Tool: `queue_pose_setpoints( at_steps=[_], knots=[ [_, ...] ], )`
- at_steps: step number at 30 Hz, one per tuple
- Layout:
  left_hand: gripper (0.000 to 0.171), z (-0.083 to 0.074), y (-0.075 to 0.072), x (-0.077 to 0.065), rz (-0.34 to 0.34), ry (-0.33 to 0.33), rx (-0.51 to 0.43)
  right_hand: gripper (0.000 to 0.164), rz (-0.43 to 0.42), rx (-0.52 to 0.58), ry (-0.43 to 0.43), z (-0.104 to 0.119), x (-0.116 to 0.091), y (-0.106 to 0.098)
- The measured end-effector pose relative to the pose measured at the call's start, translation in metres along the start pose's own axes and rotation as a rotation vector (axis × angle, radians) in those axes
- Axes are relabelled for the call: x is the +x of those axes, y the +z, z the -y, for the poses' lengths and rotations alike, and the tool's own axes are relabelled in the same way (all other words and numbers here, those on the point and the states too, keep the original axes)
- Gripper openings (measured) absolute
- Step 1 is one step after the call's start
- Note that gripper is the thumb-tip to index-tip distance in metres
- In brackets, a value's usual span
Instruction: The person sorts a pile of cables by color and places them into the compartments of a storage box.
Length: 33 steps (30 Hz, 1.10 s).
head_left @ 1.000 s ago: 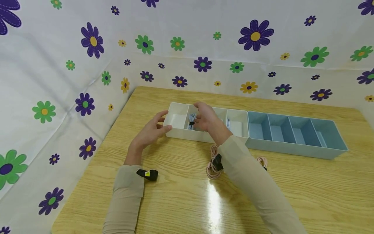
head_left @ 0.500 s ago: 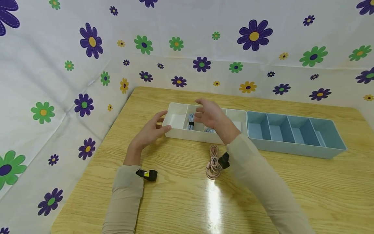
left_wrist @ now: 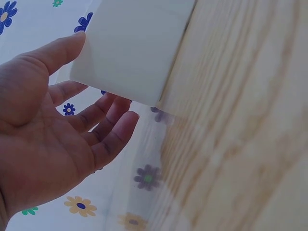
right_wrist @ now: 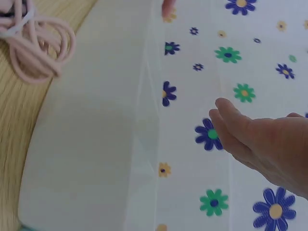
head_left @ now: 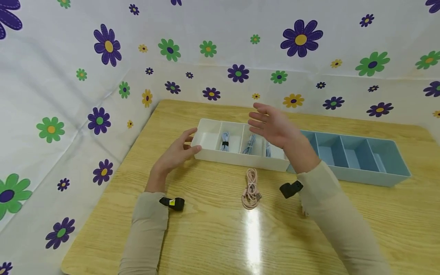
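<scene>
Blue box sits partly behind empty, outstretched right grip; loosely curved left grip touches white box.

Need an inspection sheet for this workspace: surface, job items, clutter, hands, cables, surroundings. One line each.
Surface: wood-grain table, glare at near middle.
Job items: white box, four compartments; light blue box, also divided, end to end on its right.
Clutter: nothing seen.
Hands: left hand touches the white box's left end; right hand raised, fingers extended, holding nothing.
Cables: blue bundles in the white box's second, third and fourth compartments from left; pink cable coiled in front; pinkish piece beside right sleeve, mostly hidden.
Surroundings: flower-print cloth behind and left.
</scene>
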<state>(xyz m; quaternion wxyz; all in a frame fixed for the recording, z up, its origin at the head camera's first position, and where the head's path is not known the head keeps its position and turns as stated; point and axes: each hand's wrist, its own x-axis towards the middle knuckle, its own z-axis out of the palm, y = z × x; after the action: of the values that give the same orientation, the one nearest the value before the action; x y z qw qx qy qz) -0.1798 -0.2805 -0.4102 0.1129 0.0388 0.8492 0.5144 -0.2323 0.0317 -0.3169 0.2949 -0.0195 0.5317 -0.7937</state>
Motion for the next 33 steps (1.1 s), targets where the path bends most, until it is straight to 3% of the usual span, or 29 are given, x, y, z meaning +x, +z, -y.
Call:
queue_pose_setpoints(
  at_steps=[6, 18, 28, 33],
  knots=[
    [0.070, 0.006, 0.002, 0.002, 0.000, 0.018, 0.009, 0.059, -0.018, -0.074, -0.108, 0.005, -0.036, -0.028],
    [0.071, 0.004, 0.004, 0.003, -0.014, 0.034, 0.013, 0.057, -0.054, -0.200, -0.192, -0.010, -0.082, -0.059],
    [0.071, 0.006, 0.008, 0.003, -0.008, 0.029, 0.008, 0.063, -0.062, -0.179, -0.246, -0.022, -0.104, -0.109],
    [0.071, 0.006, 0.003, 0.003, -0.010, 0.035, 0.023, 0.067, -0.055, -0.173, -0.274, -0.021, -0.109, -0.120]
  ],
)
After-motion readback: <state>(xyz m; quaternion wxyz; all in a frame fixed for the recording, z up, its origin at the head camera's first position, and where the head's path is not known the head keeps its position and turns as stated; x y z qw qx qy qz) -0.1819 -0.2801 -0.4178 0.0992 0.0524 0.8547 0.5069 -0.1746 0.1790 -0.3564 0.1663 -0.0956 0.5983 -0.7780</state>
